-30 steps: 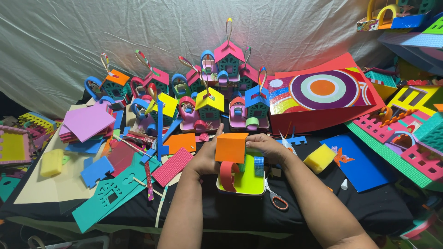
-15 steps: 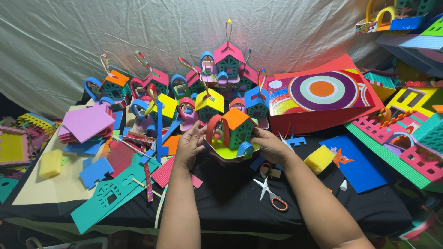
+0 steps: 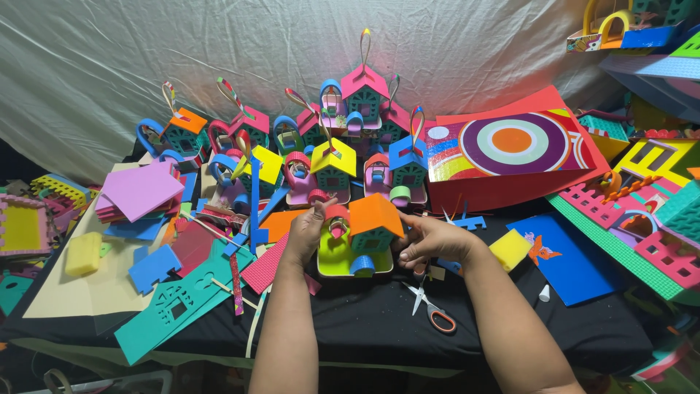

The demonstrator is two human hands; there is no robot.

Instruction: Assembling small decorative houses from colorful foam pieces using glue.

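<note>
A small foam craft house [image 3: 364, 235] with an orange roof, teal walls and a lime green base sits on the black table cover in front of me. My left hand [image 3: 306, 232] grips its left side near a red arch piece. My right hand [image 3: 430, 241] rests against its right side with fingers curled at the base edge. Scissors [image 3: 430, 306] with orange handles lie just below my right hand.
Several finished foam houses [image 3: 350, 109] stand in rows behind. A red sheet with a ring pattern [image 3: 510, 149] lies at right, a yellow sponge [image 3: 510, 249] beside it. Foam sheets and cut pieces [image 3: 138, 191] pile up at left; pink fence strips [image 3: 642, 233] at right.
The house was held flat near the table, then lifted and tilted toward the rows, and now stands upright on its green base on the table between both hands.
</note>
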